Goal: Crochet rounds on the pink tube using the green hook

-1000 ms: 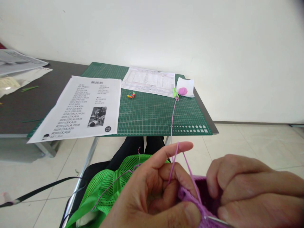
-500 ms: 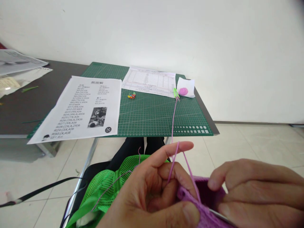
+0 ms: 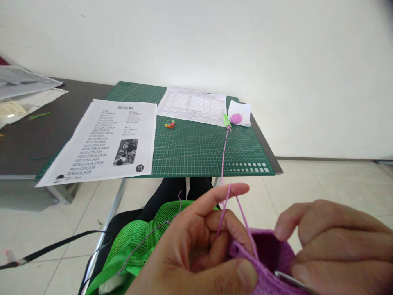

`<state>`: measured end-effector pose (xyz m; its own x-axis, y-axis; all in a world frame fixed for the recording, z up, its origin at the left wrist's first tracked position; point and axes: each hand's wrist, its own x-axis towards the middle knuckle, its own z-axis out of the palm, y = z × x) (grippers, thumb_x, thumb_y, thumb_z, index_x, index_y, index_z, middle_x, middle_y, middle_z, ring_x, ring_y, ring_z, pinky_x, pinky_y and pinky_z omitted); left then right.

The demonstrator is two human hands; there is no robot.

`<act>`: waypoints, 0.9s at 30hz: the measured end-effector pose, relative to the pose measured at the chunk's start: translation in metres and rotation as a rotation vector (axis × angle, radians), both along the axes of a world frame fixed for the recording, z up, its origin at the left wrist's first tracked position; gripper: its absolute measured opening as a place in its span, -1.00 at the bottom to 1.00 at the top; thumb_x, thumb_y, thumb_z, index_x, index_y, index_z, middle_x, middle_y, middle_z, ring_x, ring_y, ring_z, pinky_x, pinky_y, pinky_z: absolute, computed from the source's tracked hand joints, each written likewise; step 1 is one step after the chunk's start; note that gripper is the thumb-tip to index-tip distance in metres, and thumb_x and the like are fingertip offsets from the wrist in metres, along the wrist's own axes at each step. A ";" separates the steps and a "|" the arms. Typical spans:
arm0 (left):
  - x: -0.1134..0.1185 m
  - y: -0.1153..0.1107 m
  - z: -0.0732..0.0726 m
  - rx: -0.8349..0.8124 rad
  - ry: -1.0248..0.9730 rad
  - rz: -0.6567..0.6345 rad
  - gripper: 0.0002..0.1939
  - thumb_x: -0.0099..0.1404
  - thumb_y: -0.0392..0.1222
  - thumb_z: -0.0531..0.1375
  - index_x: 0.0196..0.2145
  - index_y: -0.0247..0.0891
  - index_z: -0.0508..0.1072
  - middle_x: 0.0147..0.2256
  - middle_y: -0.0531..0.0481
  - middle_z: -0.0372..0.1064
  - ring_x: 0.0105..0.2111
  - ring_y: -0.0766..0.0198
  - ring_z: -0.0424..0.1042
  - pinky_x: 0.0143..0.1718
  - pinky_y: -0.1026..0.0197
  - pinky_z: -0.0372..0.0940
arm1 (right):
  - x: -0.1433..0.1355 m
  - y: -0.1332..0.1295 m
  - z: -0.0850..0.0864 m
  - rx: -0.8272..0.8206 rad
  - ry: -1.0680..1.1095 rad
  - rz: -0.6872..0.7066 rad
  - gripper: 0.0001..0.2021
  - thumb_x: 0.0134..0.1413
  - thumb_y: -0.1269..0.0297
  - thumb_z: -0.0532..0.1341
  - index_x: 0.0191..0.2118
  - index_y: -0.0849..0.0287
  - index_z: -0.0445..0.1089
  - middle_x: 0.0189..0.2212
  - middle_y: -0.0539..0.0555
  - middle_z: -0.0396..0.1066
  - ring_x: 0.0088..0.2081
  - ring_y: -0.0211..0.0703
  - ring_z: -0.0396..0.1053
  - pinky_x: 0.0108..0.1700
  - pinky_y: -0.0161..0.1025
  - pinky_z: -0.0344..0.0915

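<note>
At the lower middle, my left hand (image 3: 205,246) pinches the rim of a purple crocheted piece (image 3: 270,250) between thumb and fingers. Its index finger is stretched out, with purple yarn (image 3: 243,217) looped over it and running down to the rim. On the right, my right hand (image 3: 340,246) holds a metal crochet hook (image 3: 290,279), whose tip lies at the edge of the piece. The piece is hollow, and its lower part is cut off by the frame.
A green cutting mat (image 3: 196,151) bears a printed pattern sheet (image 3: 107,139), a table form (image 3: 193,105), small coloured markers (image 3: 170,124), a green clip (image 3: 226,121) and a pink oval on white paper (image 3: 236,119). A green mesh bag (image 3: 132,241) lies on the lap.
My right hand has shifted slightly to the right, drawing the hook tip back from the yarn at the rim. My left hand is almost unmoved.
</note>
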<state>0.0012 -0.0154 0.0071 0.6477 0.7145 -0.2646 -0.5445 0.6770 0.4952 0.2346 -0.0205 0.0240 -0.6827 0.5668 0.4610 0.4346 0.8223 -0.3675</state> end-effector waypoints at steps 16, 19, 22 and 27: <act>0.001 -0.007 0.001 0.028 0.116 0.043 -0.38 0.19 -0.17 0.47 0.18 0.06 0.46 -0.27 0.04 0.49 -0.42 0.40 0.25 -0.32 0.33 0.18 | -0.019 0.008 0.015 0.115 0.002 -0.079 -0.76 0.32 0.26 0.21 -0.42 0.02 0.47 -0.62 -0.23 0.46 -0.62 -0.41 0.41 0.08 -0.47 0.49; 0.002 -0.008 0.002 0.024 0.119 0.042 -0.39 0.18 -0.15 0.47 0.17 0.08 0.47 -0.28 0.04 0.49 -0.43 0.40 0.23 -0.31 0.32 0.17 | -0.019 0.001 0.010 0.050 0.047 -0.137 -0.81 0.26 0.10 0.27 -0.38 -0.04 0.51 -0.61 -0.13 0.45 -0.51 -0.27 0.49 -0.04 -0.33 0.59; 0.003 -0.006 0.004 0.028 0.131 0.036 -0.40 0.16 -0.13 0.48 0.14 0.11 0.49 -0.28 0.05 0.48 -0.47 0.42 0.14 -0.33 0.31 0.15 | -0.021 -0.004 0.005 0.025 0.092 -0.195 -0.81 0.20 -0.01 0.29 -0.35 -0.09 0.54 -0.60 -0.07 0.43 -0.43 -0.18 0.52 -0.10 -0.25 0.62; 0.004 -0.003 0.008 0.041 0.141 0.037 -0.43 0.15 -0.09 0.48 0.12 0.12 0.51 -0.32 0.10 0.45 -0.51 0.43 -0.03 -0.39 0.31 0.09 | -0.014 -0.005 0.004 0.004 0.102 -0.242 -0.82 0.20 -0.03 0.28 -0.25 -0.13 0.58 -0.59 -0.03 0.44 -0.41 -0.14 0.53 -0.14 -0.24 0.64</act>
<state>0.0055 -0.0180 0.0155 0.5788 0.7494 -0.3214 -0.4919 0.6352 0.5954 0.2205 -0.0256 0.0282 -0.4775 0.7059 0.5232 0.5798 0.7006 -0.4160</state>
